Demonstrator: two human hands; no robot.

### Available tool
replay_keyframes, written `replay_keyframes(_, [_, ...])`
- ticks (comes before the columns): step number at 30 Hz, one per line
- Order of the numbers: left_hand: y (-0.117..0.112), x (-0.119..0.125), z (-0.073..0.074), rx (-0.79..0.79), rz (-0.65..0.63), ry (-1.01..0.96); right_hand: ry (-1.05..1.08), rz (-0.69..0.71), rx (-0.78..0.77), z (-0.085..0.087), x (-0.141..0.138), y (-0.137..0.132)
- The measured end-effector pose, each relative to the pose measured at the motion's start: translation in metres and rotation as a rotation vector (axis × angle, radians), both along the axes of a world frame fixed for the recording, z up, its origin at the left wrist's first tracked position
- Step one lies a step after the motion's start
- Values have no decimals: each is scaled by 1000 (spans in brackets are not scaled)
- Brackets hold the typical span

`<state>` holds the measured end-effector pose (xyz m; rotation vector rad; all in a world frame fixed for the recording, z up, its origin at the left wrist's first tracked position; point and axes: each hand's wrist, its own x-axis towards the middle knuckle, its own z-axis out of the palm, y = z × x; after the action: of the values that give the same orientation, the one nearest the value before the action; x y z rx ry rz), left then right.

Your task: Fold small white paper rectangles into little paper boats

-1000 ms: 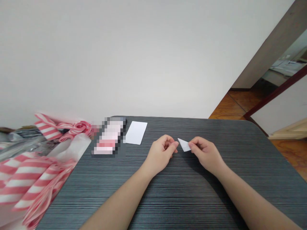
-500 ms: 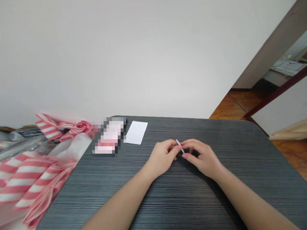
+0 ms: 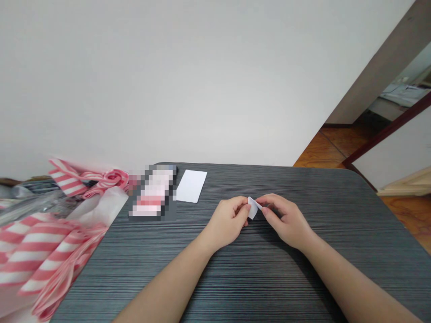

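Observation:
Both my hands meet over the middle of the dark grey striped table (image 3: 269, 278). Between them is a small folded white paper piece (image 3: 252, 207). My left hand (image 3: 229, 220) pinches its left side with thumb and forefinger. My right hand (image 3: 286, 217) pinches its right side, fingers curled. The paper is held just above the tabletop, standing nearly upright.
A flat white rectangular sheet (image 3: 191, 185) lies at the table's far edge. Beside it sits a blurred pink and white object (image 3: 151, 193). Pink-and-white striped bags (image 3: 43, 237) pile up past the table's left edge. A plain wall rises behind; a doorway and wooden floor (image 3: 336, 143) are at the right.
My right hand alone held the paper a second ago. The hands then came together, and both now pinch the paper, which has turned to show a wider face.

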<state>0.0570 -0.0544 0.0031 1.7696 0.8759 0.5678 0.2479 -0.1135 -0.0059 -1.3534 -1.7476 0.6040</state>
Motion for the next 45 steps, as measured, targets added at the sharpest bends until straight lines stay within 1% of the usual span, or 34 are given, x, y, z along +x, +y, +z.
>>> replay_keyframes(4, [0,-1,0,105,7,69,-24,-45,-46,3,-1,0])
replay_keyframes(7, [0,-1,1,163,-3,56,11,-62,-104,5,-1,0])
replay_keyframes(13, [0,-1,3,127,-39,4,134,-38,-265,4,-1,-1])
replay_keyframes(16, [0,-2,3,105,-55,7,181,-7,-292,3,-1,-1])
replay_keyframes(18, [0,-2,3,114,-65,15,193,7,-277,3,0,-1])
replay_keyframes(20, [0,-1,2,168,-56,20,199,9,-256,3,-1,0])
replay_keyframes(22, [0,-1,-1,254,20,18,210,2,-232,3,-1,0])
replay_keyframes(25, [0,1,-5,358,199,28,231,-6,-194,4,-3,-1])
replay_keyframes(27, [1,1,-7,384,234,70,235,-13,-185,4,-4,-1])
replay_keyframes(29, [1,1,-7,375,204,99,228,-18,-181,3,-4,-1])
replay_keyframes(31, [0,1,-6,343,167,86,213,-15,-152,1,-4,0])
replay_keyframes(37, [-4,2,-1,201,111,-32,56,71,22,-1,-3,1])
replay_keyframes(40, [-3,2,-2,139,134,-58,11,110,43,1,-3,0])
replay_keyframes(42, [-1,2,-4,132,168,-47,-9,115,46,2,-3,-1])
replay_keyframes(45, [1,1,-4,150,172,-2,-25,39,66,3,-2,-2])
